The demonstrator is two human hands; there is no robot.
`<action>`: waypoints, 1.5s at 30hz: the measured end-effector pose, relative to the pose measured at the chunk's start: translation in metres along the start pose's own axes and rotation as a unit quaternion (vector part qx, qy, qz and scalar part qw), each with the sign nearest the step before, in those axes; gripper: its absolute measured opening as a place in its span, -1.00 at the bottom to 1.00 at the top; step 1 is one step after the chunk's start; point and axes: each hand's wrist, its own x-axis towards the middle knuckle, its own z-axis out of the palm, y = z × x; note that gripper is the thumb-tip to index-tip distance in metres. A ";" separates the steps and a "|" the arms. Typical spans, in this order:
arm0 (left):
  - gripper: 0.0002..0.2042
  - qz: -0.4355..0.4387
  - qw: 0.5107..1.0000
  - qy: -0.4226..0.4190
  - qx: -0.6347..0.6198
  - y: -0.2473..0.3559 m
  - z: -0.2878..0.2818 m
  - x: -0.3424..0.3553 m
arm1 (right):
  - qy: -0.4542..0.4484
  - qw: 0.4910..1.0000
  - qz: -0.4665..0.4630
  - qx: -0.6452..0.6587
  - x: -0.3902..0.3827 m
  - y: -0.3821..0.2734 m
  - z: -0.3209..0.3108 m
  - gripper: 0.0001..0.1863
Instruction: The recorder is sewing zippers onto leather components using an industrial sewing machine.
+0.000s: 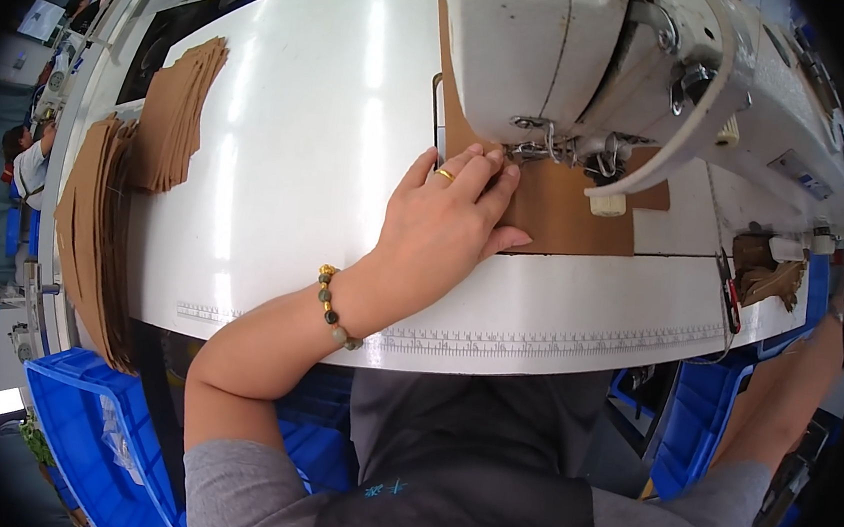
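Under the needle area of a white sewing machine (520, 61) lies a flat brown piece (572, 216), leather-like or fabric; I cannot tell which. My left hand (447, 206) rests on its left part, fingers stretched and thumb out, the fingertips close beside the presser foot (537, 153). A ring and a beaded bracelet are on that hand and wrist. My right forearm (782, 395) reaches up along the far right, past the table's edge. The right hand itself is lost in the dark rim by the machine's end, so its fingers are hidden.
Two stacks of brown pieces, one nearer (93, 235) and one farther (179, 112), stand at the table's left. Red-handled snips (730, 296) and small brown scraps (772, 279) lie at right. A printed ruler (455, 342) runs along the front edge. Blue bins (97, 416) sit below.
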 end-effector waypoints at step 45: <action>-0.69 0.140 0.972 -0.077 -0.174 0.031 -0.022 -0.037 | -0.490 0.710 -0.380 0.334 -0.247 -0.552 -0.024 -0.68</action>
